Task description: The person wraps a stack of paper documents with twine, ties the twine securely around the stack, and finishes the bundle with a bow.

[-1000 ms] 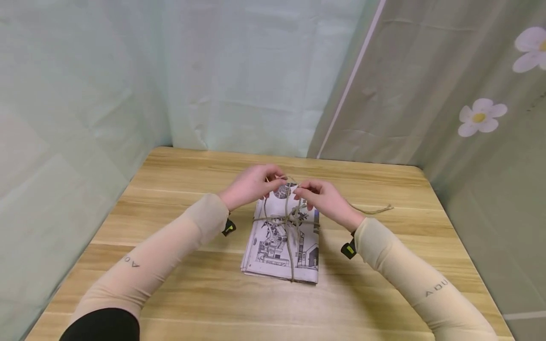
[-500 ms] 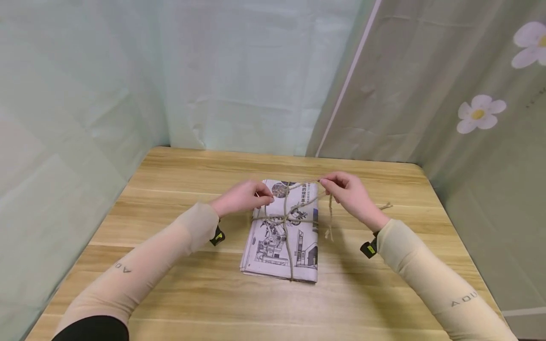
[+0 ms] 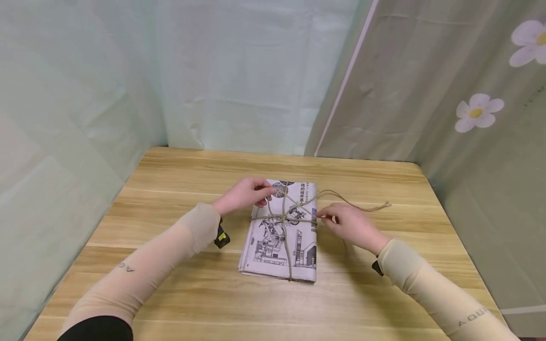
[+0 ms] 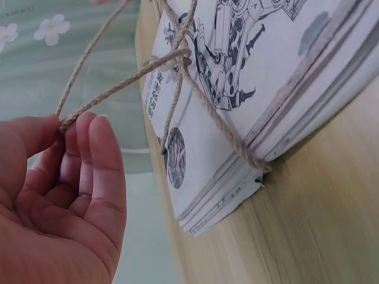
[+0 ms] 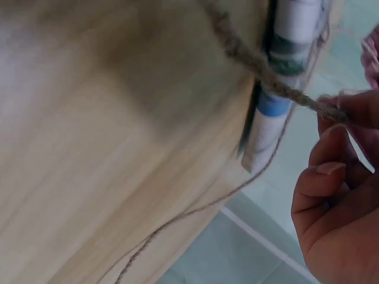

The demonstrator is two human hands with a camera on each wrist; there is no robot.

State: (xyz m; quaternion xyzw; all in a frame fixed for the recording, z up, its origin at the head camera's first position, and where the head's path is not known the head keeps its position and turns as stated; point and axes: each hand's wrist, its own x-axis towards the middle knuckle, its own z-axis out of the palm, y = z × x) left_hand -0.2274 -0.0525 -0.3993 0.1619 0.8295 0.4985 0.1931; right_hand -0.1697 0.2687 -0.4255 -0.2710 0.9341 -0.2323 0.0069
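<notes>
A stack of folded newspapers (image 3: 304, 270) lies on the table, bound crosswise with jute twine (image 3: 288, 251) that meets near its middle. At the upper left of the stack, my left hand (image 3: 243, 195) pinches a bend of twine between thumb and forefinger. In the left wrist view, one strand (image 4: 124, 83) runs from those fingertips to the crossing and another rises toward the top edge. Beside the stack's right edge, my right hand (image 3: 351, 228) pinches twine too. The right wrist view shows a thick, frayed piece of twine (image 5: 254, 65) extending past its fingertips.
A loose twine end (image 3: 375, 208) curves from the stack onto the wooden table (image 3: 179, 293) at the right. Hanging sheets (image 3: 256, 76) stand behind and beside the table, with white flowers (image 3: 477, 112) on the right one.
My hands have drawn apart from close together over the stack's top. The right hand moved outward to the right, then down beside the stack's edge. The left hand shifted slightly left and down.
</notes>
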